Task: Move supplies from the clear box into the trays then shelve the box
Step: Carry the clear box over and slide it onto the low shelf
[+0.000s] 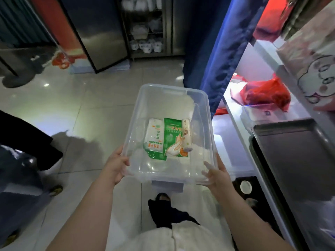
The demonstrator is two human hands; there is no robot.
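- The clear box is held in the air above the tiled floor, its long side pointing away from the person.
- The left hand grips the near left corner of the box, fingers curled over the rim.
- The right hand clasps the near right corner, fingers wrapped around the wall and seen through the plastic.
- Three supplies lie flat on the box bottom, side by side and touching: a white packet on the left, a green glove packet in the middle, and a white roll on the right, lying partly over the green packet.
- To the right of the box, a metal tray rests on the table.
- Beyond the tray lies a red bag.
- A blue curtain hangs just behind the box.
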